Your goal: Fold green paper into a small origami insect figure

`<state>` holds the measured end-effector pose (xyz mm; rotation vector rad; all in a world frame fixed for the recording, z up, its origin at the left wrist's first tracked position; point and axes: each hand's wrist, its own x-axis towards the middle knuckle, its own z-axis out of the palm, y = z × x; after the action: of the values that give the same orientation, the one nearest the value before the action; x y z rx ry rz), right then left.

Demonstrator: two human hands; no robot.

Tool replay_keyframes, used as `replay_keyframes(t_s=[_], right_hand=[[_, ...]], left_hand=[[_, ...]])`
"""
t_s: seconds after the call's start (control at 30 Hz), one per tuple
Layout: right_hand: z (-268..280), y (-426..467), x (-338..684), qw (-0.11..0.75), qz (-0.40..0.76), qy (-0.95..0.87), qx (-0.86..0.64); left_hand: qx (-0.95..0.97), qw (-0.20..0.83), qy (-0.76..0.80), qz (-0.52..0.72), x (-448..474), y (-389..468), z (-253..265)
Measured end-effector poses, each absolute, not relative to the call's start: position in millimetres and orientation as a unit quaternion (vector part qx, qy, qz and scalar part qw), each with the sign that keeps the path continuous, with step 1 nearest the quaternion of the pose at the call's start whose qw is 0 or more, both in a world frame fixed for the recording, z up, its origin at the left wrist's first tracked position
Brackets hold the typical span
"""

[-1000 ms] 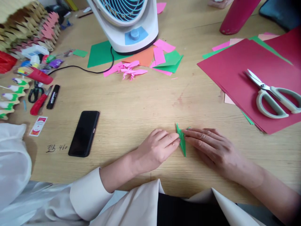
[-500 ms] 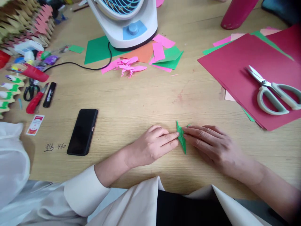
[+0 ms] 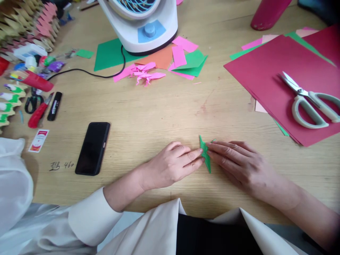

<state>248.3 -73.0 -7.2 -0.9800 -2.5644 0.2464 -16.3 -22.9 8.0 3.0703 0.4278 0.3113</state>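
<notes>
A small folded green paper piece [image 3: 204, 150], long and pointed at both ends, is between my two hands close to the table's near edge. My left hand [image 3: 177, 163] comes in from the left, its fingertips pressing on the paper's left side. From the right, my right hand [image 3: 240, 161] has its fingers together over the paper's other side. A thin green tip sticks out above the right fingertips. Both thumbs are largely hidden beneath the hands.
A black phone [image 3: 92, 148] lies left of my hands. Grey-handled scissors [image 3: 309, 101] rest on red paper sheets [image 3: 260, 71] at right. Pink folded paper figures [image 3: 147, 74] lie before a white fan [image 3: 148, 32]. A red knife [image 3: 39, 113] and black marker [image 3: 55, 106] are far left.
My left fingers have shifted very slightly over the green paper. The right hand keeps its place, and the whole view has moved a touch.
</notes>
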Motion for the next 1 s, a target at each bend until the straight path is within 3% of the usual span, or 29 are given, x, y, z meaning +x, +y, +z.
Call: replay_keyframes(t_s=[0.67, 1.0], right_hand=[[-0.8, -75.8, 238.5, 0.182, 0.079, -0.914, -0.355], [-3.8, -73.7, 238.7, 0.181, 0.083, -0.914, -0.355]], left_hand=[[0.955, -0.020, 0.264, 0.133, 7.8, -57.9, -0.1], [0.929, 0.132, 0.306, 0.164, 0.4, -20.1, 12.4]])
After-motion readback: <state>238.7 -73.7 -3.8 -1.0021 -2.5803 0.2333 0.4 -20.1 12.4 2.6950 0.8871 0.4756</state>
